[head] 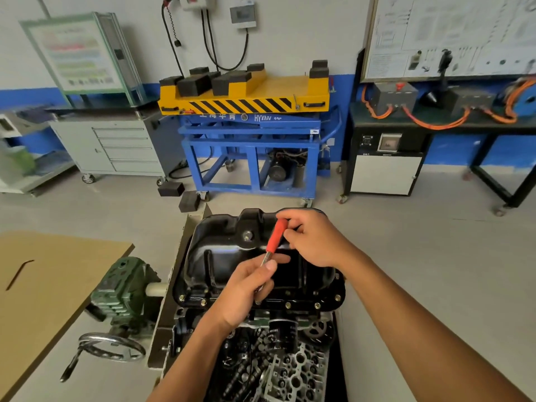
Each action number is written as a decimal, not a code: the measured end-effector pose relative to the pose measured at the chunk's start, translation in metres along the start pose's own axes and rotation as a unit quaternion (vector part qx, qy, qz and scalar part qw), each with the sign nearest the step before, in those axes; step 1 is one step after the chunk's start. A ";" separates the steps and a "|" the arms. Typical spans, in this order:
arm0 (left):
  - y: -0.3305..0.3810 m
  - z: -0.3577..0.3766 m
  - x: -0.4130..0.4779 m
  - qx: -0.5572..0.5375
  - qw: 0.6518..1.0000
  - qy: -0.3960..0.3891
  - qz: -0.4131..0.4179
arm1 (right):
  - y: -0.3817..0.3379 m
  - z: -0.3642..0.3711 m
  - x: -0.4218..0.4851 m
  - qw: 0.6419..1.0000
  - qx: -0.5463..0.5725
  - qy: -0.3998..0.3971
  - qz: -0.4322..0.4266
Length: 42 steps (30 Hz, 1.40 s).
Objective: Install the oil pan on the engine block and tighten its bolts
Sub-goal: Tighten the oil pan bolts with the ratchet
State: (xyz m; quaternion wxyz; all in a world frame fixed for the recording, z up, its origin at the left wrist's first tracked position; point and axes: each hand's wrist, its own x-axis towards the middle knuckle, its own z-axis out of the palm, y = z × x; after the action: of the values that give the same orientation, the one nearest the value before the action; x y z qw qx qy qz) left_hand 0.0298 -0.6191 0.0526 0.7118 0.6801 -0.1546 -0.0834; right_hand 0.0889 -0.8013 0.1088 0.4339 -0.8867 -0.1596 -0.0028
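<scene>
Sitting on the engine block (301,364), the black oil pan (220,256) shows bolts (288,305) along its near edge. Over the pan, the right hand (314,242) grips the red handle of a driver (277,235), fingers curled round it. The left hand (246,288) pinches the metal shaft lower down, by the pan's near edge; tip hidden behind the fingers.

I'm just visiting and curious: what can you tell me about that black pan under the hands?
The oil pan is glossy black, seemingly pressed metal, with ribbed sides and a round plug on its far part. It lies flat on the engine block, brass-coloured bolts dotting its rim. The left hand and right hand hold a red-handled tool down toward the near rim; contact is hidden.
</scene>
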 end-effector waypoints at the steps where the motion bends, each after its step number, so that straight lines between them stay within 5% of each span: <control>1: 0.001 -0.001 0.000 -0.003 1.000 0.003 -0.002 | 0.000 -0.001 -0.001 1.000 0.004 0.003 0.002; 8: 0.004 -0.007 0.007 -0.028 0.992 0.123 -0.002 | 0.007 -0.024 -0.034 0.999 -0.019 0.012 0.041; 16: 0.005 -0.002 0.015 -0.037 0.979 0.202 0.010 | -0.010 -0.021 -0.086 0.992 0.001 -0.120 0.048; 28: 0.006 0.000 0.013 -0.045 0.988 0.145 -0.035 | -0.032 -0.020 -0.073 0.957 -0.112 -0.264 0.049; 36: 0.007 -0.006 0.009 -0.060 0.990 0.115 -0.058 | -0.056 -0.038 -0.043 0.889 -0.432 -0.145 -0.049; 42: 0.002 -0.011 0.010 -0.086 0.994 0.033 -0.052 | -0.051 -0.017 -0.014 0.877 -0.470 -0.042 -0.089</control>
State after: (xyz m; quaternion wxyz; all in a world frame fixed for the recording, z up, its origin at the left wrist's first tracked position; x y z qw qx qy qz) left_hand 0.0432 -0.6116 0.0558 0.7673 0.6256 -0.0873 -0.1107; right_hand 0.0637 -0.7891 0.1564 -0.0431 -0.9675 -0.2363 -0.0787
